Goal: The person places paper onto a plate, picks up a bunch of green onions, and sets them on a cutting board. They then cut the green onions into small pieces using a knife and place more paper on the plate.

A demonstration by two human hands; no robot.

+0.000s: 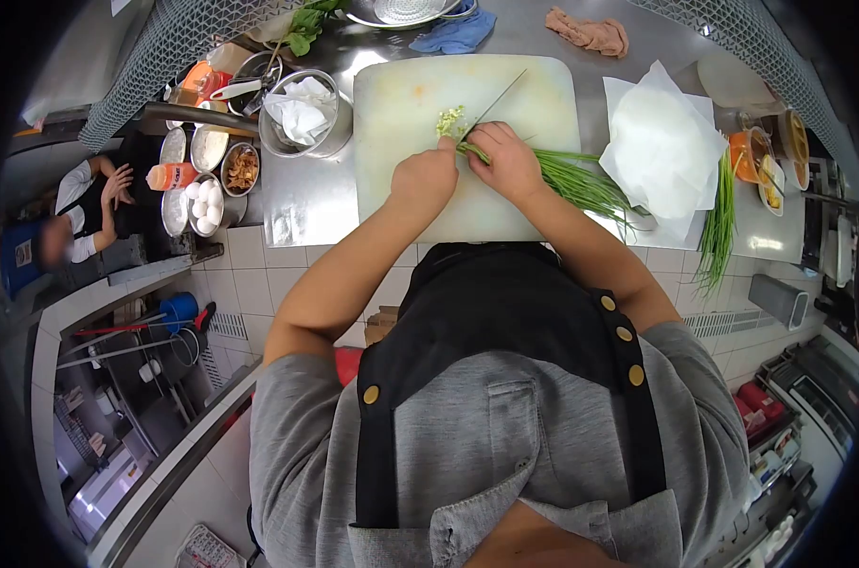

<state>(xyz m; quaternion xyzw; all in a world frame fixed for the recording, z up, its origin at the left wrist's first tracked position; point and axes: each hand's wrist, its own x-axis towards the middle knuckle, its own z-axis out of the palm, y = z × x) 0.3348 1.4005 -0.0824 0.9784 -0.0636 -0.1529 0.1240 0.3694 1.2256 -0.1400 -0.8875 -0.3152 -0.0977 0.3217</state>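
Head view: chives [579,178] on the board [401,180], long axis slanting from the right hand to lower right, tips past the board's edge, beside paper [652,147]. Knife [496,103] pointing to upper right, bits [450,121] just left of it. Left hand [428,178] closed round the handle; right hand [505,161] with fingers curled, pressing the chives beside the blade. Handle hidden within the left grip; chive ends under the right fingers hard to make out.

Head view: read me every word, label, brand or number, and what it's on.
No text is readable.
Orange bottle: markings too small and blurred to read.
Blue item at far left: pale mark, too blurred to read.
Cutting board: no lettering visible.
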